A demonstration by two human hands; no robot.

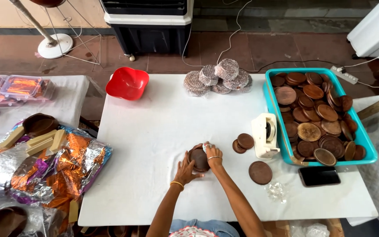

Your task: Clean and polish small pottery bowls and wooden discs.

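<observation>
A round brown wooden disc (199, 159) lies on the white table (154, 131) near its front middle. My left hand (185, 170) grips the disc's left edge with spread fingers. My right hand (212, 151) presses a small white piece against the disc's upper right rim. Just to the right lie two small brown discs (243, 142), a larger flat brown disc (260, 172) and a white tape dispenser (265, 135).
A teal crate (369, 151) full of brown discs sits at the right, a black phone (319, 176) below it. Wrapped discs (219, 78) are piled at the back, beside a red bowl (127, 82). Crumpled foil and wooden blocks (44, 166) lie left.
</observation>
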